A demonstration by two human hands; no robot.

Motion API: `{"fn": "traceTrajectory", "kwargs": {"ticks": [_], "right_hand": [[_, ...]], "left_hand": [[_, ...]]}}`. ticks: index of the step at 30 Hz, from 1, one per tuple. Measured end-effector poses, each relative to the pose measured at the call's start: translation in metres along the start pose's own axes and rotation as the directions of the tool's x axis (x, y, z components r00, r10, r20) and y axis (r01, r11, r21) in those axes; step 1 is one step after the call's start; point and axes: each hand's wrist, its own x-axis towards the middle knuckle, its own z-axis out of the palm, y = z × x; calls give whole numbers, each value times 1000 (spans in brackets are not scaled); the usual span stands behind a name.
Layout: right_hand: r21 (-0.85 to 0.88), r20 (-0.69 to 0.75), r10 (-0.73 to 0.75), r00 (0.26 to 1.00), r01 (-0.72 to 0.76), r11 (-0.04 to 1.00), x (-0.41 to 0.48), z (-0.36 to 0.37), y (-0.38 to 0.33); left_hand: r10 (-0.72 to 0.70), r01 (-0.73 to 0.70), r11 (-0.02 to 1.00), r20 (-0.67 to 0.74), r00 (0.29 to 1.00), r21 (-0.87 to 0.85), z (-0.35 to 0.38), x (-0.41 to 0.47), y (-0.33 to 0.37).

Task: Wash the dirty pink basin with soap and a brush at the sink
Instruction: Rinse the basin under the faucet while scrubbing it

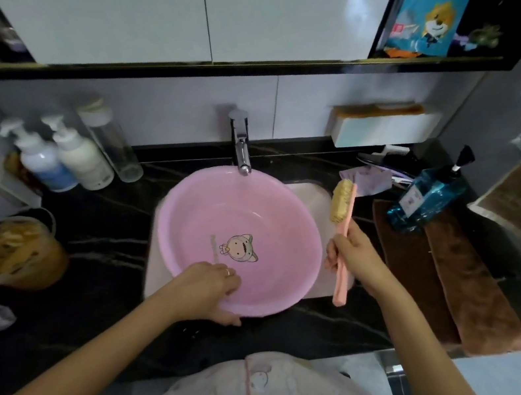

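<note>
The left grip [212, 287] clamps the near-left rim of the basin [253, 205], fingers inside, thumb beneath. The basin sits over the sink [313, 200], under the tap [241, 152]. Just right of it, the right grip [354, 254] is wrapped round the handle of the brush [341, 202], with the bristle head at the far end, beside the basin's right rim.

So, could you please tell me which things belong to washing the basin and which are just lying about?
Job: pink basin, brush, right hand gripping it, left hand holding the rim, tap, sink.
Lying about: drink cup, brown towel, clear bottle, white box.
</note>
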Motion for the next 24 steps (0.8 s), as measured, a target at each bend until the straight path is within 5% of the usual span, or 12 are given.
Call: {"fn": "traceTrajectory", "kwargs": {"ticks": [2,5,8,10,12,15,24], "right_hand": [[-62,26,30,999,-28,998,7,4,1],[-114,70,57,996,-49,992,17,6,1],[-147,86,12,996,1,989,30,7,-4],[-124,71,-21,997,30,992,40,10,-7],[-132,18,-50,999,52,990,50,14,-10],[-201,-62,-109,992,95,975,65,19,-9],[-358,-56,-59,997,35,933,93,24,17]], "left_hand": [[-124,128,968,31,992,-216,-17,8,-1],[-371,235,731,-84,925,-640,-40,33,-18],[-638,146,211,-23,769,-967,-76,76,-47],[-681,81,-159,169,713,-984,-102,104,-67],[-669,14,-360,268,693,-933,-117,125,-84],[-664,-70,-485,315,678,-872,-122,141,-96],[-743,-154,-474,300,598,-867,-111,159,-104]]}}
